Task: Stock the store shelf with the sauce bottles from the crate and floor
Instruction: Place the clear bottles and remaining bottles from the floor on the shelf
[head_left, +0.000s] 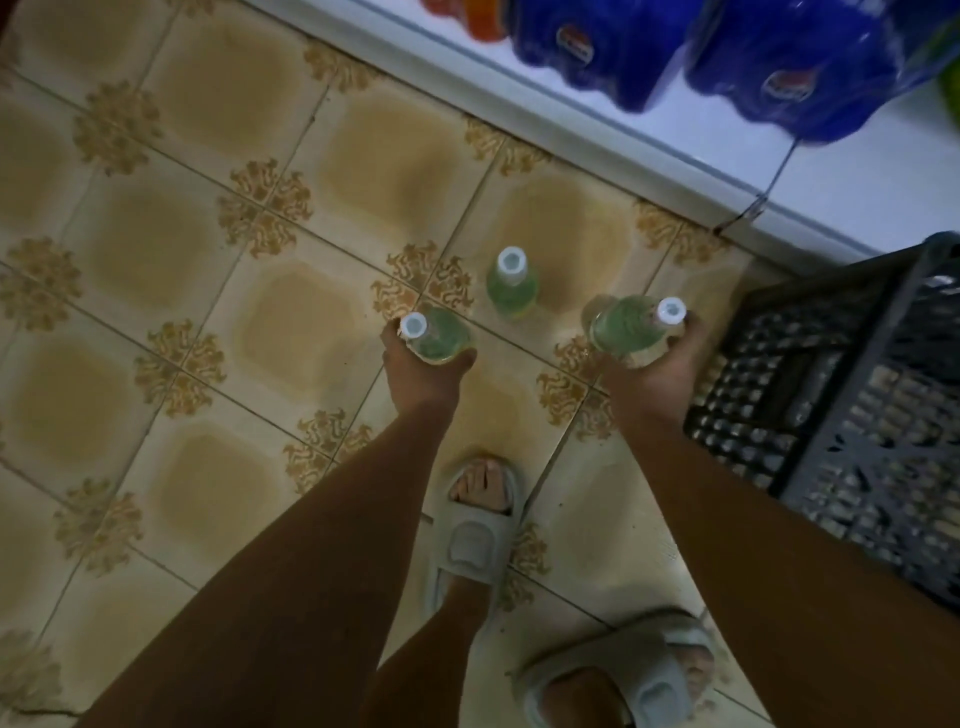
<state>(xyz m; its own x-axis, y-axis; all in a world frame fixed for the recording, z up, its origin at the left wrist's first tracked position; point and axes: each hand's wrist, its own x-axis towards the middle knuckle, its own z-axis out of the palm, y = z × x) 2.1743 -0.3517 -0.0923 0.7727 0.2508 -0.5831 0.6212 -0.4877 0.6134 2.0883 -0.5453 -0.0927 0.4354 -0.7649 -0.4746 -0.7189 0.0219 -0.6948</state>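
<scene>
I am looking down at a tiled floor (182, 244), beige squares with brown ornaments at their corners. Along the floor's far edge runs a white shelf (857, 176) that carries blue shrink-wrapped drink packs (810, 67) and something orange at its far left end, too blurred for me to name. At the floor's right edge, just below the shelf, sits a dark latticed crate (852, 415); what lies inside it I cannot make out.

Both bare forearms reach down from the near edge. My two feet stand in pale grey slides (475, 540) on the tiles between and below them.

My right hand (657, 371) grips a green sauce bottle (626, 325), fingers curled round its body from beneath; the bottle is tilted with its white cap pointing toward the crate, and the hand is just beside the crate's left wall. My left hand (423, 366) grips a second green bottle (441, 338), thumb on one side and fingers wrapped on the other, white cap leaning left. Whether either bottle is clear of the tiles I cannot tell.

A third bottle (511, 286) stands upright on the floor between the two hands and a little farther off, toward the shelf, touched by neither hand.
</scene>
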